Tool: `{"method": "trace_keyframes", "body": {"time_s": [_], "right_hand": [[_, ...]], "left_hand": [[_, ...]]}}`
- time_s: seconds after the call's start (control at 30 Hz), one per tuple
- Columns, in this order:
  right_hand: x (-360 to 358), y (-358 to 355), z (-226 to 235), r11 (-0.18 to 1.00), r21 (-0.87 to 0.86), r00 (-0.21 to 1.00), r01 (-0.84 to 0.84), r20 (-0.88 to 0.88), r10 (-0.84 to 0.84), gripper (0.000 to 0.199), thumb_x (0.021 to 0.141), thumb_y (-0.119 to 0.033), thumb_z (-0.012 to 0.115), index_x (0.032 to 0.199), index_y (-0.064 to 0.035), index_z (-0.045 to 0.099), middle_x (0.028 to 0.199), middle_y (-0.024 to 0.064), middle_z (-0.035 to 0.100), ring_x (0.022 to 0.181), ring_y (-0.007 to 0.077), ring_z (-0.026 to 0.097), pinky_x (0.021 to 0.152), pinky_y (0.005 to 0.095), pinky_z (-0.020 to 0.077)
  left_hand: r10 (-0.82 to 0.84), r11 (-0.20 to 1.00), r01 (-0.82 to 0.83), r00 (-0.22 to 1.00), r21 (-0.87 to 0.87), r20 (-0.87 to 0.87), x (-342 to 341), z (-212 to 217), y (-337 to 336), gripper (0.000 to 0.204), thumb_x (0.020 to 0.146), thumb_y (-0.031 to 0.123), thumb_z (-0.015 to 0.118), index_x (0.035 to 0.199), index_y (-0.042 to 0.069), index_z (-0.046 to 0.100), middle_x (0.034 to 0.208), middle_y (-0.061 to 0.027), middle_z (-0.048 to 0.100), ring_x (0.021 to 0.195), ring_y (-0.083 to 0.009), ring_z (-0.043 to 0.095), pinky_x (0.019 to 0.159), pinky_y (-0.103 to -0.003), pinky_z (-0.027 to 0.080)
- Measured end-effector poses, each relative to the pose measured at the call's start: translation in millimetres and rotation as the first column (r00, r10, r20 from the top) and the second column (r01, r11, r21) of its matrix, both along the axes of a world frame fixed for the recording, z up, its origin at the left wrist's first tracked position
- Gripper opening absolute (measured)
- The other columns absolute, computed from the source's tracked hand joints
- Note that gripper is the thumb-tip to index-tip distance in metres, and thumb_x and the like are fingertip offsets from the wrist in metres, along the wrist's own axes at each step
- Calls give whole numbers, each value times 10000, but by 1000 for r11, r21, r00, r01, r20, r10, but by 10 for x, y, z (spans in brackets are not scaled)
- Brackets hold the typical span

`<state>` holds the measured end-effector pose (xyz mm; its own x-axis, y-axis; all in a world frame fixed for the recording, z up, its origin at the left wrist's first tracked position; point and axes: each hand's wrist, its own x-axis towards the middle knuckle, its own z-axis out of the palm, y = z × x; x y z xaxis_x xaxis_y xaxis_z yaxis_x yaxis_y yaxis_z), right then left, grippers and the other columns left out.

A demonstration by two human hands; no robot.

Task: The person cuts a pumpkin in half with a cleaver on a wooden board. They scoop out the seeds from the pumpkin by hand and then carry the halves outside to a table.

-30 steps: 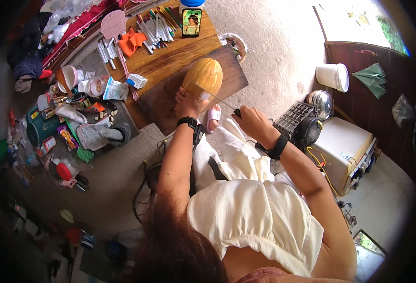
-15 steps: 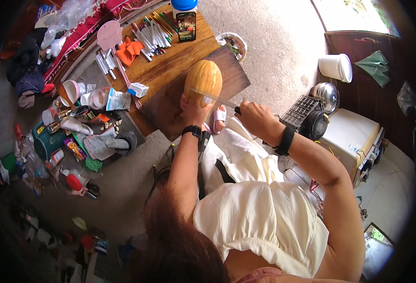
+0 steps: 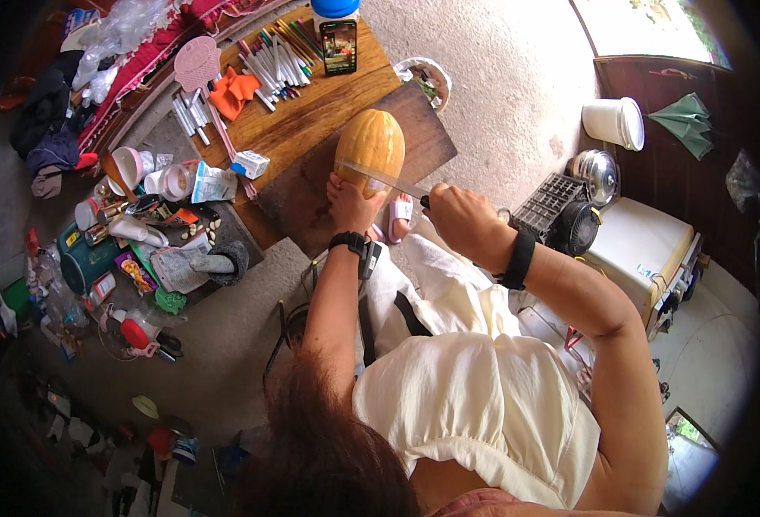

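A large orange-yellow papaya [image 3: 371,142] lies on a dark wooden cutting board [image 3: 306,194] on a wooden table [image 3: 311,108]. My left hand [image 3: 352,204] grips the near end of the fruit and steadies it. My right hand [image 3: 459,221] is closed around the handle of a long knife [image 3: 381,177]. The blade lies across the near part of the papaya, just beyond my left fingers. A black watch sits on my left wrist and a black band on my right.
Pens and markers [image 3: 268,60], a phone [image 3: 339,45], an orange cloth [image 3: 233,90] and a pink swatter [image 3: 197,62] lie on the table's far side. Cups and clutter [image 3: 138,224] crowd the left. A white bucket [image 3: 614,121] and a small black fan [image 3: 578,226] stand at right.
My right hand has brought the knife in from the right, and the blade now rests across the papaya. My left hand stays on the fruit's near end.
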<state>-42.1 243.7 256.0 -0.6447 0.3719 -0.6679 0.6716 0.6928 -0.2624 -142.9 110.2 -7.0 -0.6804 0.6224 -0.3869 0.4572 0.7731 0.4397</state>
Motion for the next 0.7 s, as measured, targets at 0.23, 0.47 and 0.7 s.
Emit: {"method": "trace_keyframes", "body": {"time_s": [0.23,0.47,0.7], "right_hand": [[76,101,-283,999,40,999,-32,14,32,215,949,-141,531,914,70,559,744,241,666,731,374,700,643,461,558],[201,300,-802,990,61,989,-130,-66,134,224,920,-172,607,942,30,512,681,200,626,661,405,653,585,506,511],[188,193,-802,983,97,986,-154,-54,160,273,937,-234,616,929,21,519,706,212,629,679,404,651,602,502,512]], "left_hand": [[31,998,-36,993,46,111,-85,-58,-6,1132,645,483,847,1405,-115,257,1398,-314,367,1288,-434,428,998,-528,456],[-88,911,-61,937,407,338,-324,-480,-219,988,634,464,856,1307,-128,441,1344,-307,438,1222,-402,469,1070,-415,376],[-109,911,-129,842,392,529,-457,-451,-246,1149,579,507,875,1390,-99,331,1394,-291,379,1300,-373,406,1099,-389,352]]}}
